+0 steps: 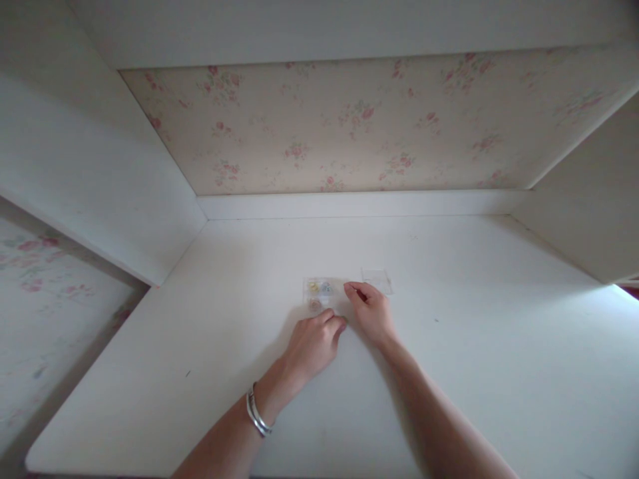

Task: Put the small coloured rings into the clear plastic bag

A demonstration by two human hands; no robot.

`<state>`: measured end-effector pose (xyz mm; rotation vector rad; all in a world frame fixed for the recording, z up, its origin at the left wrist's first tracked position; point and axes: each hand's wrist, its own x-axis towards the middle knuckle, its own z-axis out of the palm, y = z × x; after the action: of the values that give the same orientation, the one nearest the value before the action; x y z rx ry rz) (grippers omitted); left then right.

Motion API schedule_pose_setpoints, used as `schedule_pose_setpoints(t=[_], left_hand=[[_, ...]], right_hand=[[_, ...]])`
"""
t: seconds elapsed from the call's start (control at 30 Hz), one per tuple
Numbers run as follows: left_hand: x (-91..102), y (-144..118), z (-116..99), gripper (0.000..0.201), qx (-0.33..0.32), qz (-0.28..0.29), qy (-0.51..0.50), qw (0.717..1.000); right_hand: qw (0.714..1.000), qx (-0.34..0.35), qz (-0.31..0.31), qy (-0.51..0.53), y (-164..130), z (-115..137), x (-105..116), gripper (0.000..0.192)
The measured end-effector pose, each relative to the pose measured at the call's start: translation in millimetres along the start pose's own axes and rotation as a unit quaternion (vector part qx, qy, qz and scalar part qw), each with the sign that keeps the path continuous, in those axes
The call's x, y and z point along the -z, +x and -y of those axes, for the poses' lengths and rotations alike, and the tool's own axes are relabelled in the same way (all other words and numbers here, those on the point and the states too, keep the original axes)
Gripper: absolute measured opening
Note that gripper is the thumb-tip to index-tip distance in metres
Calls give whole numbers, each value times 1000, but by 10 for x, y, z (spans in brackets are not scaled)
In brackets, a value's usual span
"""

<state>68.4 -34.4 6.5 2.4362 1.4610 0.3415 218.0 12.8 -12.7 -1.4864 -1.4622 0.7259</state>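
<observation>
My two bare hands rest on a white desk (499, 346), set in a white alcove w/ faded floral wallpaper (349, 126) at the back. My left hand (313, 344), silver bangles (257, 416) at the wrist, lies knuckles up, fingers curled loosely, tips touching the near edge of a small clear compartment box (322, 295). The box sits mid-desk, nearer the back edge; it holds tiny yellow, blue & brownish items, too small to identify. My right hand (370, 310) is just right of the box, thumb & forefinger drawn together; can't tell if they pinch anything. A small clear piece (378, 279), maybe a lid, lies just behind that hand.
</observation>
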Motion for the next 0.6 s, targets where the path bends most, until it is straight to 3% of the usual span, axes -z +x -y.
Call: schedule_pose_setpoints(t=[0.07, 0.2, 0.3, 0.6], left_hand=[[22, -8, 14, 27, 4, -20, -22, 1000], [95, 3, 68, 24, 25, -67, -54, 996], [127, 35, 110, 24, 45, -95, -54, 993], [121, 55, 102, 25, 86, -86, 20, 992]], right_hand=[[1000, 6, 30, -5, 14, -13, 36, 33], [985, 39, 168, -19, 35, -21, 188, 27], [970, 67, 229, -36, 19, 8, 300, 22], [950, 118, 244, -157, -56, 71, 290, 13]])
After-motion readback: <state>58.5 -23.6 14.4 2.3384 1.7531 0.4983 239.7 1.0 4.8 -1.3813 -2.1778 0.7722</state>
